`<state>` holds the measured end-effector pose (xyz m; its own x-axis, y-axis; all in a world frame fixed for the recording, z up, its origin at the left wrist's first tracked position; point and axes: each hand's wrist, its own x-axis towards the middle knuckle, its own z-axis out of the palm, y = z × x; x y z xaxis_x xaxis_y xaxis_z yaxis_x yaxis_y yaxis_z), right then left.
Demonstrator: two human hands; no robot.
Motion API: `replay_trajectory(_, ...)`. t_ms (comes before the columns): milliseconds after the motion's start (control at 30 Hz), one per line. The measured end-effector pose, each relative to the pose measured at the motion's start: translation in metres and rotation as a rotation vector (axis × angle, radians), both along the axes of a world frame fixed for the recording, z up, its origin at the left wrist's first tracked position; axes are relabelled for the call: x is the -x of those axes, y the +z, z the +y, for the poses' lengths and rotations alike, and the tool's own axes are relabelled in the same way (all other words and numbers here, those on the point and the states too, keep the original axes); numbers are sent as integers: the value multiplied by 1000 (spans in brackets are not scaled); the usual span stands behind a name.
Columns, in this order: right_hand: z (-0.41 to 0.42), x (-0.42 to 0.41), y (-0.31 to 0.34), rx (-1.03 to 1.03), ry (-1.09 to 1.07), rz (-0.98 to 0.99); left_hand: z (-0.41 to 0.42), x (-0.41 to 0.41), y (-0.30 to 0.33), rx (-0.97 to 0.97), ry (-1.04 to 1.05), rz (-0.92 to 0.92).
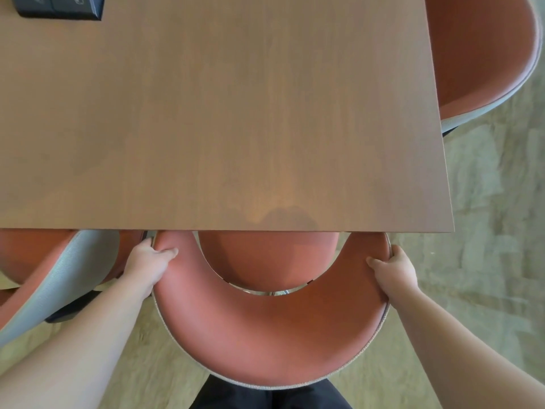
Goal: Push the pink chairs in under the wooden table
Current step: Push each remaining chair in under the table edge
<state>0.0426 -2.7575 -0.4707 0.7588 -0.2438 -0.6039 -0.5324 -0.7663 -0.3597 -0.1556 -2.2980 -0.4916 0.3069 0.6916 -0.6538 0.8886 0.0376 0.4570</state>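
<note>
A pink chair (265, 335) with a curved backrest stands right in front of me, its seat partly under the near edge of the wooden table (221, 113). My left hand (149, 262) grips the left end of the backrest, thumb on the pink inside. My right hand (393, 268) grips the right end the same way. A second pink chair (44, 278) with a grey outer shell stands at the left, partly under the table. A third pink chair (477, 54) is at the table's right side, far end.
A dark box (59, 5) lies on the table's far left corner. The floor (486, 231) is pale and patterned, open to the right of the table. My dark trousers (265, 397) show below the chair back.
</note>
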Motion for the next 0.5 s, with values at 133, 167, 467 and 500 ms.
replay_trajectory(133, 3, -3, 1, 2, -7, 28, 0, -4, 1, 40, 14, 4)
replay_trajectory(167, 5, -4, 2, -3, -10, 40, 0, -4, 2, 48, 9, 23)
replay_trajectory(467, 38, -16, 84, -203, -56, -57, -14, 2, 75, 51, 100, -125)
replay_trajectory(500, 43, -14, 102, -263, -85, -89, -18, -1, 95, 64, 127, -190)
